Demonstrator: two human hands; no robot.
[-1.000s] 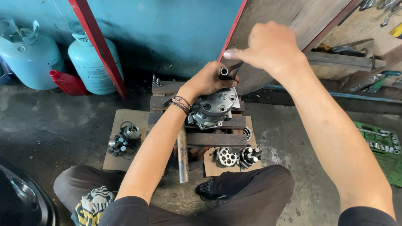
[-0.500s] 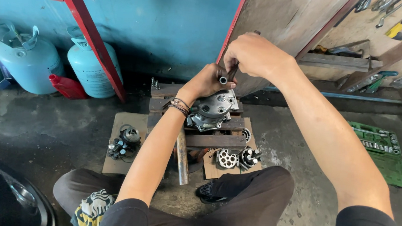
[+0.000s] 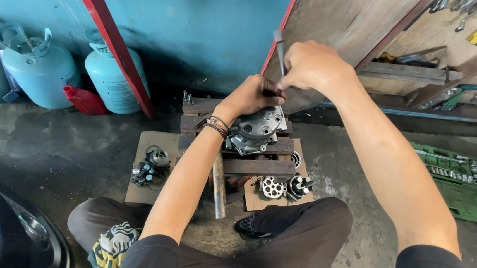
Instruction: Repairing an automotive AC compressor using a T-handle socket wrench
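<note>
Concrete floor, stained and grey, runs back to a blue wall with a red beam leaning across it. Both hands meet over a grey metal housing that sits on a stack of wooden planks.

The right hand is closed in a fist around a thin metal rod; the rod's top end sticks up just above the curled fingers, and its lower part disappears behind the left hand. The left hand, with dark bands at the wrist, is curled shut just under the right hand's fingers, gripping at the top of the housing; exactly what its fingers pinch is hidden. The two hands touch.

Below the left wrist a steel pipe lies along the planks. Towards the person's knees from the fingers, small round parts rest on cardboard. Off to the left of the left forearm another part cluster sits on cardboard too. Well to the right of the right arm lies a green socket set. Far left of the fingers, by the wall, stand pale blue gas cylinders and a red can.
</note>
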